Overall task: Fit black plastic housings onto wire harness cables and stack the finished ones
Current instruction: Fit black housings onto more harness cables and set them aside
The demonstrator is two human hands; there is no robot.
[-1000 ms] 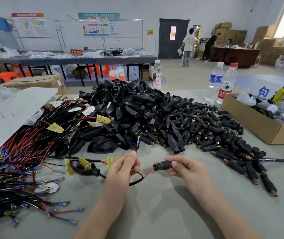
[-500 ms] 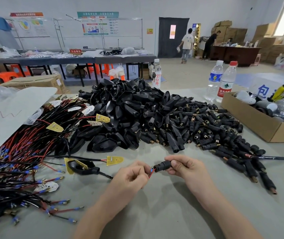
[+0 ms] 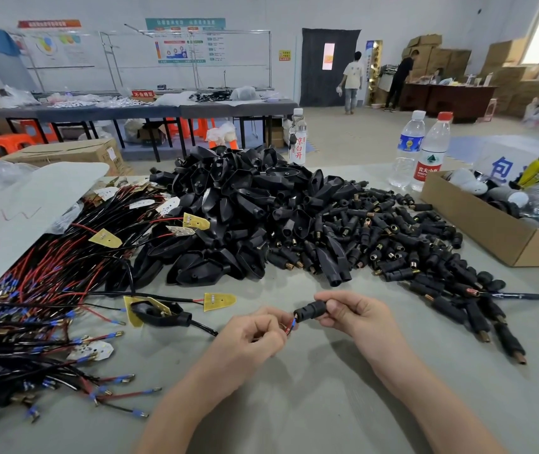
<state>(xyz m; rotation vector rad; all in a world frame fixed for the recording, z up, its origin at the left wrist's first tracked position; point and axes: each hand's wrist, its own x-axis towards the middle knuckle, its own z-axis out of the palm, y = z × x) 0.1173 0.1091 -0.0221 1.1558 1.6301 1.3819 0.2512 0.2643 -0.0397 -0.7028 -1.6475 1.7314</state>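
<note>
My right hand (image 3: pixel 356 314) grips a small black cylindrical housing (image 3: pixel 310 310) above the near table. My left hand (image 3: pixel 255 332) pinches the red wire end (image 3: pixel 289 328) with its blue terminal right at the housing's mouth. The black cable (image 3: pixel 202 326) runs left from that hand to a black teardrop housing (image 3: pixel 160 314) lying on a yellow board. A big pile of black housings (image 3: pixel 245 217) and small connectors (image 3: pixel 392 244) fills the table's middle. Red and black wire harnesses (image 3: pixel 42 290) lie heaped at the left.
A cardboard box (image 3: pixel 491 231) of parts stands at the right, two water bottles (image 3: pixel 422 152) behind it and another bottle (image 3: pixel 297 139) past the pile. A loose yellow board (image 3: pixel 219 301) lies near the hands. A black pen (image 3: pixel 520 295) rests at the right. People stand far back.
My left hand slid right along the cable, pulling its loop in, and now holds the red wire tip at the housing's mouth. My right hand stayed put with the housing.
</note>
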